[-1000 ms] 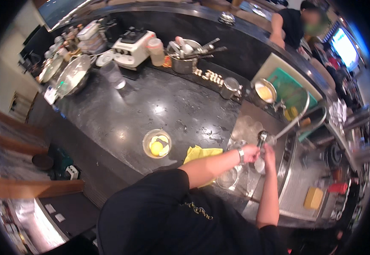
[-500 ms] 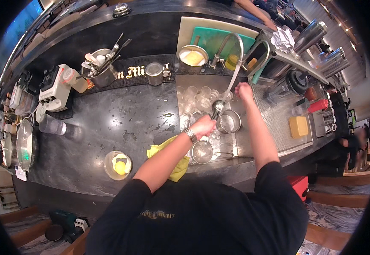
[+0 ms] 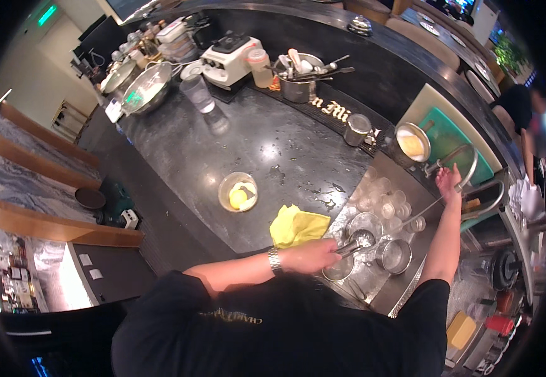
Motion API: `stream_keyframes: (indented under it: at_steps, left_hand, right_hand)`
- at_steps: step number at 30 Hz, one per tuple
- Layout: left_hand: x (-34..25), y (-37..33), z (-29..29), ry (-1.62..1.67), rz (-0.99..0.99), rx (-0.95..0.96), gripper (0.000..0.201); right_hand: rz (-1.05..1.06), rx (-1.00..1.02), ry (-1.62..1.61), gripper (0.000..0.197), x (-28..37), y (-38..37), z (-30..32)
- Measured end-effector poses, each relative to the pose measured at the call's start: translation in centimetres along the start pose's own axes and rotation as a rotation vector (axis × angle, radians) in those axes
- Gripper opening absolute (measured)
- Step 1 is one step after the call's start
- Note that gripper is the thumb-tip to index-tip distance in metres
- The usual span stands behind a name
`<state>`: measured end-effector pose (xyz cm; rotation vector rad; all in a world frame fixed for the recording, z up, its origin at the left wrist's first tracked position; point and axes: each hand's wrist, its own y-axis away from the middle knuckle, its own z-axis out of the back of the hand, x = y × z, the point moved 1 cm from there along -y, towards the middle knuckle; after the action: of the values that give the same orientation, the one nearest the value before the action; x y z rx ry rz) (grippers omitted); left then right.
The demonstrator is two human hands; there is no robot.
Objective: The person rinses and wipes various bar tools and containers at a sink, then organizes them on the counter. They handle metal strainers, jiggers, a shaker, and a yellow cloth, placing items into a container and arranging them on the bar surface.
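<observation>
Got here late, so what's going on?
The person's left hand holds a round-headed metal utensil over the sink, where glasses and a metal cup sit. The right hand is by the tap; whether it touches it is unclear. A yellow cloth lies on the counter, left of the sink.

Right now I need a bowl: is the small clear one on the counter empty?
Not empty: yellow pieces lie inside the clear bowl, covering only part.
</observation>
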<state>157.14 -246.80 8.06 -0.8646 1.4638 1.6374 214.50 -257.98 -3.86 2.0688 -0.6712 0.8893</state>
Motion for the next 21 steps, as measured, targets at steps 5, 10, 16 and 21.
stream_keyframes:
  at_steps: [5, 10, 16, 21]
  left_hand:
    - [-0.5, 2.4, 3.3, 0.172, 0.002, 0.034, 0.026]
    - [2.2, 3.6, 6.8, 0.313, -0.121, 0.046, 0.023]
    - [4.5, 4.6, 13.2, 0.402, -0.208, 0.176, 0.021]
    - [6.7, 5.8, 18.1, 0.374, -0.301, 0.207, 0.019]
  right_hand:
    - [0.153, 0.015, 0.175, 0.034, -3.5, 6.2, -1.7]
    - [-0.098, -0.175, 1.257, 0.021, -7.8, 16.5, -4.5]
    - [0.546, 0.145, 1.657, 0.042, -1.8, 25.5, -31.1]
    - [0.965, 0.328, 1.648, 0.037, -1.7, 16.1, -47.7]
